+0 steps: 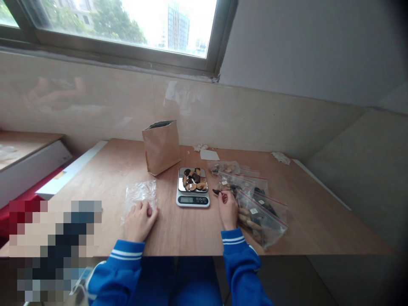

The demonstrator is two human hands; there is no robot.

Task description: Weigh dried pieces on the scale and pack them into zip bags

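My right hand [228,208] pinches a dark dried piece [216,192], perhaps a mushroom slice, just right of a small digital scale [193,201]. Several dark and tan dried slices [193,178] lie on the scale's mirrored plate; its display is too small to read. My left hand [140,219] rests on a clear plastic bag [140,191], thumb apart from the loosely bent fingers. Beside and under my right hand lie overlapping red-edged zip bags [266,223] with small white labels, holding dark and pale dried pieces.
A brown paper bag [162,148] stands with its top open behind the scale, to the left. Near the wall are a white card [209,155] and crumpled tissue [281,158]. Wall and window bound the wooden table [302,229] at the back. A blurred patch hides the lower left.
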